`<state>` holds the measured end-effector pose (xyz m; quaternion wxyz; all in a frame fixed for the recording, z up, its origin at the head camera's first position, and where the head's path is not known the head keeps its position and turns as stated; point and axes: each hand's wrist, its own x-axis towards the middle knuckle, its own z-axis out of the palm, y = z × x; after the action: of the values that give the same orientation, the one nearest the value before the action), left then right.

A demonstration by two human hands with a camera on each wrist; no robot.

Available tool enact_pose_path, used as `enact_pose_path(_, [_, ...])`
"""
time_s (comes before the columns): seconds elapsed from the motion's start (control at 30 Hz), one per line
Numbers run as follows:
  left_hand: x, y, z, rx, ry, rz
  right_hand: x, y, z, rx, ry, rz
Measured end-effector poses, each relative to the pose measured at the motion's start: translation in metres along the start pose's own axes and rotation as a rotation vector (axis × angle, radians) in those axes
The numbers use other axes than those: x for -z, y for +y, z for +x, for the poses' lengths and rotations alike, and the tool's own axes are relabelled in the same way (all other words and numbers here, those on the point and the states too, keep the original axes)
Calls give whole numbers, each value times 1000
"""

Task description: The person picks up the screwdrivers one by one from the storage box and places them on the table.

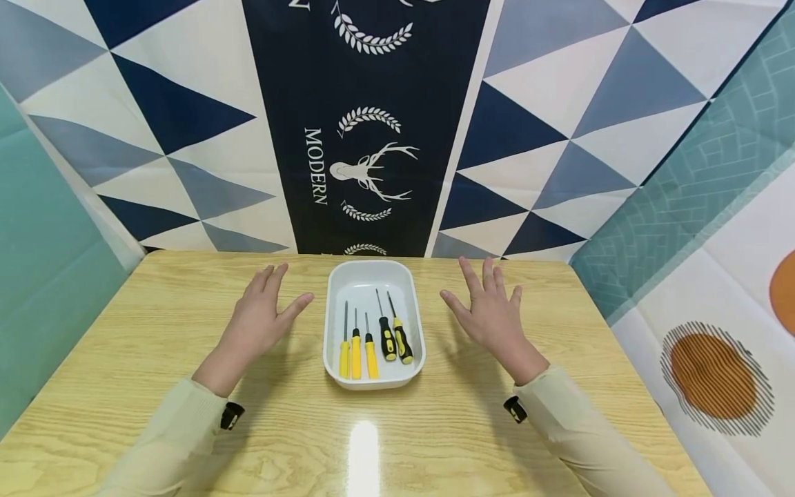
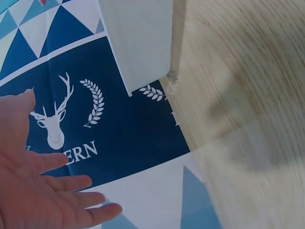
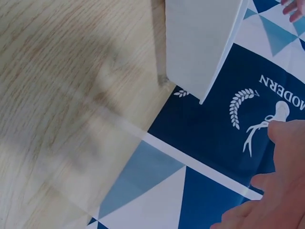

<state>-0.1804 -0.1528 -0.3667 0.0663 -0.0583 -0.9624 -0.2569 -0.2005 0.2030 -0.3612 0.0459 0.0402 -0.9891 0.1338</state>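
Screwdrivers (image 1: 356,359), five in all, lie side by side inside a white rounded-rectangular tray (image 1: 374,384), shafts pointing to its far end and handles toward the person. Three on the left have slim yellow handles; two on the right have thicker black-and-yellow ones and lean slightly leftward at the tips. The tray stands on a wood-grain table (image 1: 298,428), midway between both hands. To its left, the left hand (image 1: 261,317) is held with fingers extended and thumb spread toward the tray, grasping nothing. To its right, the right hand (image 1: 491,310) is splayed wide, likewise holding nothing; neither touches the tray. Behind hangs a black stag-print panel (image 1: 373,83).
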Motion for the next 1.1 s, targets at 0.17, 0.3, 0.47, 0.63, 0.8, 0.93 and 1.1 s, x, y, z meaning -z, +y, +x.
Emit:
enact_pose_path(0.17, [-2,0,0,-2,13,-74,-1,0,0,28,45,43])
enact_pose_path(0.3, [-1,0,1,14,10,-106,-3,0,0,51,86,65])
enact_pose_path(0.47, [0,0,2,55,-13,-154,-4,0,0,64,113,101])
enact_pose_path(0.63, [-4,-3,3,69,-18,-242,-4,0,-1,67,96,164])
enact_pose_path(0.8, [-7,-3,3,100,-27,-296,-2,1,-1,60,69,222])
enact_pose_path(0.93, [-8,-1,2,127,-45,-335,-1,3,-1,48,51,254])
enact_pose_path(1.1, [-13,-2,2,170,-83,-403,-1,5,0,46,45,261])
